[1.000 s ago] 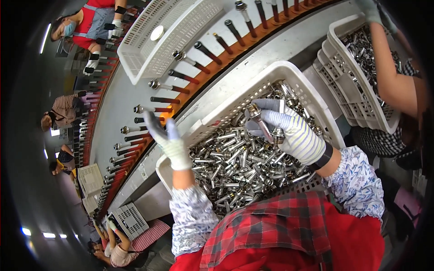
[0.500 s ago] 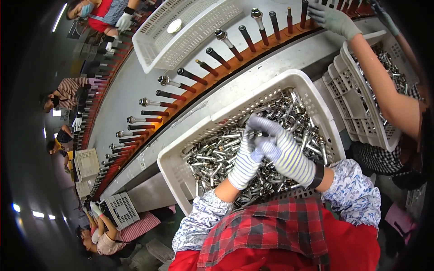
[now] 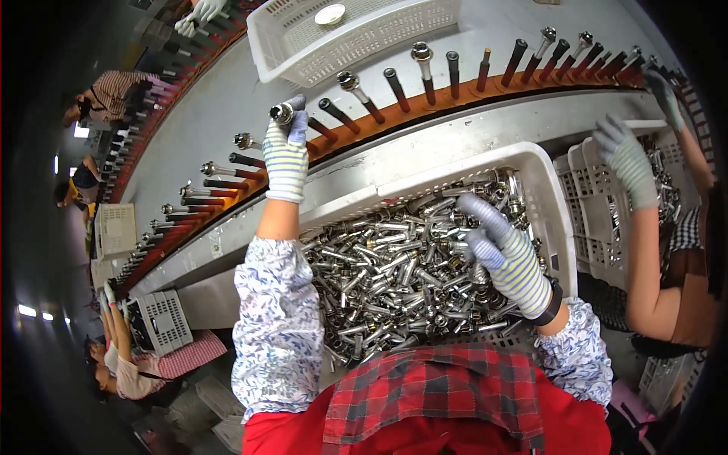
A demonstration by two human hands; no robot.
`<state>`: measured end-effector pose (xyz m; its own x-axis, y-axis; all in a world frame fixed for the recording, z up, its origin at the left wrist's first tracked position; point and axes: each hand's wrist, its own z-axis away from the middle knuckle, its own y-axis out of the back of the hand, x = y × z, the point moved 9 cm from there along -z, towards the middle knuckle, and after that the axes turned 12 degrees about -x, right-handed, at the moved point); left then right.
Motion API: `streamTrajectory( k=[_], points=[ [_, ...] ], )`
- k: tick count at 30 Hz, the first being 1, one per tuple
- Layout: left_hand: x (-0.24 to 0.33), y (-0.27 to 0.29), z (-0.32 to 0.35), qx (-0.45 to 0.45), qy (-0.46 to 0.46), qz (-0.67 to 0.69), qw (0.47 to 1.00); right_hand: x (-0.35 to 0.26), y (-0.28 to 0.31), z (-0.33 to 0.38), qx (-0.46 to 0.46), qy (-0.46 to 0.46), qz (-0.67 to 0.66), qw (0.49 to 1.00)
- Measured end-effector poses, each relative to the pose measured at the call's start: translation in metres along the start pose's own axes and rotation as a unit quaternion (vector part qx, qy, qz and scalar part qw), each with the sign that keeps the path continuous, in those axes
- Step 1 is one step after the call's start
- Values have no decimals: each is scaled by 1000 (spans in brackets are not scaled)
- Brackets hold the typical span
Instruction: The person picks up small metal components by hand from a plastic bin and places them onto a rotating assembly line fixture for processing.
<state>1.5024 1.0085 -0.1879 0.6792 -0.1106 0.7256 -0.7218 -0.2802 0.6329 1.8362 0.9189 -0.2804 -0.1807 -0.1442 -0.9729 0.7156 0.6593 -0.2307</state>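
My left hand [image 3: 287, 163], in a striped knit glove, reaches over the row of pegs. Its fingers are closed round a shiny metal fitting [image 3: 281, 114] with a dark ring-shaped end, at one of the upright pegs. Whether the fitting sits fully on that peg is hidden by the fingers. My right hand [image 3: 509, 258], gloved alike, is low over the white plastic basket [image 3: 542, 163], thumb and forefinger apart. Beneath it lies a heap of loose metal fittings [image 3: 402, 265]. No held piece shows clearly in that hand.
Red-based pegs [image 3: 394, 89], some topped with fittings, line the curved orange track. A white crate [image 3: 356, 49] holding a small white dish stands beyond. At right, a co-worker's gloved hand [image 3: 626, 155] is over another basket [image 3: 595, 208]. Other people sit along the left side.
My hands have parted. The left has gone from above the basket up to the pegs with a fitting; the right has stayed over the heap. The co-worker's hand has moved back from the pegs.
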Motion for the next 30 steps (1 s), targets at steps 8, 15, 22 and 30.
streamTrajectory(
  k=[8,15,22,30],
  points=[
    [-135,88,40,19,145,-24,989,82,-93,2,-114,-214,-312,919],
    [-75,127,130,139,18,-75,987,97,-133,45,-208,-18,393,895],
    [-14,-1,284,-354,-59,-394,846,86,-164,75,-232,-106,737,626],
    [-36,-4,318,-495,30,-330,803,22,-184,77,-240,-129,416,868]
  ],
)
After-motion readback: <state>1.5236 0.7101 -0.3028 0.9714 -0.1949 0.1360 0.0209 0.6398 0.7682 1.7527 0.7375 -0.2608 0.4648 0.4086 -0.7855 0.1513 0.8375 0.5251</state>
